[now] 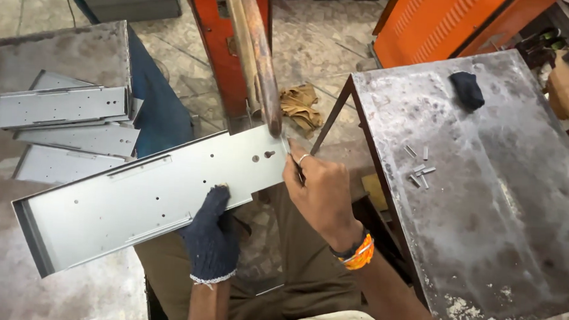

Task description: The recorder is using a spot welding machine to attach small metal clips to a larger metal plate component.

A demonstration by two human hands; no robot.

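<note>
Grey sheet metal fills my view: a long folded panel [146, 195] with punched holes, tilted up across my lap. My left hand [211, 237], in a dark blue knitted glove, is closed on the panel's near edge, thumb on top of the sheet. My right hand [318, 191] is bare, with a ring and an orange wristband; its grip is pinched on something thin at the panel's right end, too small for me to tell what. Just above that pinch, a rusty lever [257, 55] comes down from the orange machine frame [216, 39] and meets the panel's upper corner.

To the right of my right hand stands a worn steel table [489, 210], carrying a cluster of small metal pins [420, 168] and, farther off, a dark cloth [466, 90]. Left of my gloved hand, beyond the panel's far end, a stack of similar grey panels [72, 126] rests on another table [56, 50]. A tan rag [300, 105] lies on the floor beyond the panel.
</note>
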